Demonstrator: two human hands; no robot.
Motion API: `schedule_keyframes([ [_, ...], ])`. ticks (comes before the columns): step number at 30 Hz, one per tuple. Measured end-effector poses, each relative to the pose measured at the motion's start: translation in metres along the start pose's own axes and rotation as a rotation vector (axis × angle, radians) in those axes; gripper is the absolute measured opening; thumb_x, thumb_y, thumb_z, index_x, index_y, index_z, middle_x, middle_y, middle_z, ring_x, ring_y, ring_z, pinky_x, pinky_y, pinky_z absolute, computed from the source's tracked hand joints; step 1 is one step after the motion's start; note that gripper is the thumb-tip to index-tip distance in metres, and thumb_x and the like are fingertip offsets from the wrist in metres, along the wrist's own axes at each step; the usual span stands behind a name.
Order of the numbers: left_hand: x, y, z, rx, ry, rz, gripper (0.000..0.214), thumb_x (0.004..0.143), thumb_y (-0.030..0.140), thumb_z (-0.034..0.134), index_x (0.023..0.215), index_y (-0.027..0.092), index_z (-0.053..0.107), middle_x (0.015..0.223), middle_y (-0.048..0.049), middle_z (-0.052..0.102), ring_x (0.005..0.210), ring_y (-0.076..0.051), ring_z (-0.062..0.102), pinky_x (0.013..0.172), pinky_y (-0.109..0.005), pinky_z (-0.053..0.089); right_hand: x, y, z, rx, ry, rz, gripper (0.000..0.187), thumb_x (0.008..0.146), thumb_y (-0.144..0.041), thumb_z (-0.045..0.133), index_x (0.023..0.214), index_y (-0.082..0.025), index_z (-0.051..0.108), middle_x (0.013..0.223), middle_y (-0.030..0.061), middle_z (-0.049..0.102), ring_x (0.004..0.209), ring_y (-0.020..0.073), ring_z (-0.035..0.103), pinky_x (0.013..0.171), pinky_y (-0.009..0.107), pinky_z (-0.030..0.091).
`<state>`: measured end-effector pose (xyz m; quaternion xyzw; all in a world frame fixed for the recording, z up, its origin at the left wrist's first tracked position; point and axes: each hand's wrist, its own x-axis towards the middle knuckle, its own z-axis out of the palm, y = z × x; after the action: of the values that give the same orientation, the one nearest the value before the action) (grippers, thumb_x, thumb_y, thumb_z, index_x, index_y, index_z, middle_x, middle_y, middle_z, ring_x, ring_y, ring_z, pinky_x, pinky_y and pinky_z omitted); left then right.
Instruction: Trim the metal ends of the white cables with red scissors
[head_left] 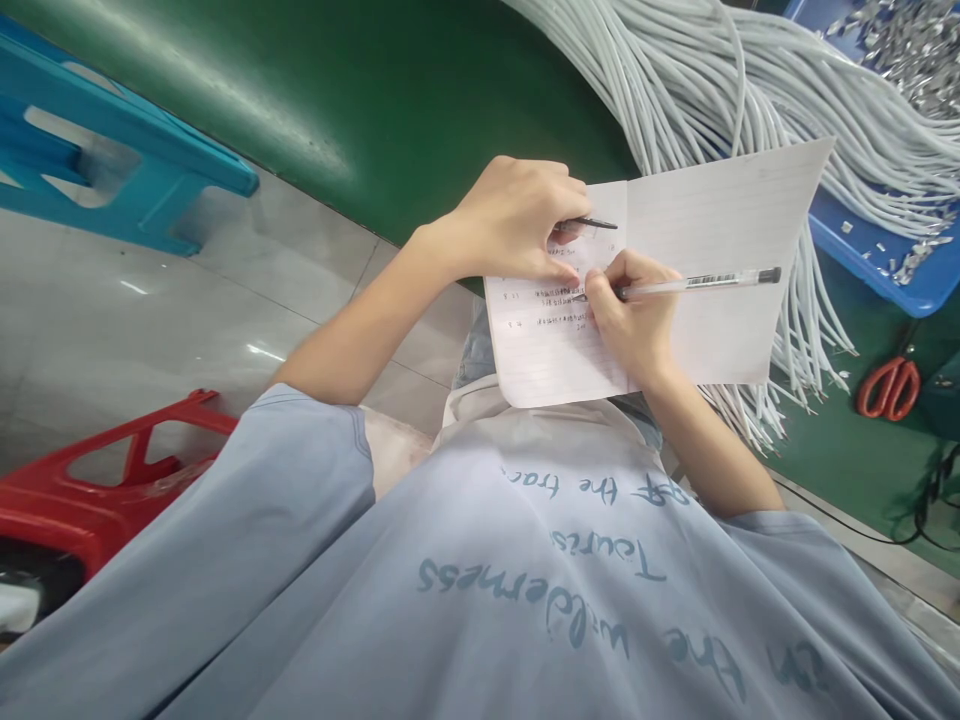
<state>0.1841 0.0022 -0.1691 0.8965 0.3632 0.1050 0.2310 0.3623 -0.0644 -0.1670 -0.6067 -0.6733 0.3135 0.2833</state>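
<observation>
A lined notebook [697, 330] lies open near the table's edge, with rows of handwriting on its left page. My right hand [637, 310] is closed around a clear-barrelled pen [705, 282]. The pen's tip meets the left page beside the written lines. Over the top of that page rests my left hand [525, 215], its fingers curled around a thin black pen cap [596, 222] that pokes out to the right. The left thumb lies on the paper close to the pen tip.
A thick bundle of grey cables [675, 90] spreads across the green table [420, 110] behind the notebook. At the right are a blue tray [919, 270] of small metal parts and red-handled scissors [889, 388]. A blue stool [150, 150] and a red stool [127, 470] stand at the left.
</observation>
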Motion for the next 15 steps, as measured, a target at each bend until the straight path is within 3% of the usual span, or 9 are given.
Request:
schedule_keyframes([
  [4,0.0005,0.0014,-0.0013,-0.015,0.003,-0.01,0.029,0.085,0.041,0.06,0.074,0.015,0.058,0.077,-0.0037,0.058,0.074,-0.012,0.035,0.061,-0.032,0.021,0.0002,0.0001,0.0005,0.01,0.008,0.007,0.038,0.079,-0.01,0.056,0.054,-0.024,0.033,0.048,-0.0049,0.042,0.047,0.0123,0.039,0.053,0.032,0.037],
  [9,-0.0011,0.0035,-0.0043,-0.014,0.008,0.015,0.035,0.087,0.042,0.058,0.077,0.009,0.061,0.077,-0.0033,0.058,0.074,-0.009,0.032,0.061,-0.029,0.018,0.0002,0.001,0.001,0.033,0.01,-0.007,0.038,0.079,-0.009,0.056,0.054,-0.024,0.032,0.048,-0.0051,0.042,0.047,0.012,0.039,0.053,0.032,0.036],
  [15,-0.0008,0.0031,-0.0028,0.009,-0.013,-0.019,0.03,0.085,0.041,0.062,0.076,0.012,0.061,0.082,-0.0034,0.061,0.076,-0.011,0.037,0.062,-0.031,0.021,0.0001,0.0003,0.0005,0.024,0.003,-0.003,0.037,0.079,-0.009,0.055,0.054,-0.024,0.032,0.048,-0.0049,0.042,0.047,0.012,0.039,0.054,0.032,0.037],
])
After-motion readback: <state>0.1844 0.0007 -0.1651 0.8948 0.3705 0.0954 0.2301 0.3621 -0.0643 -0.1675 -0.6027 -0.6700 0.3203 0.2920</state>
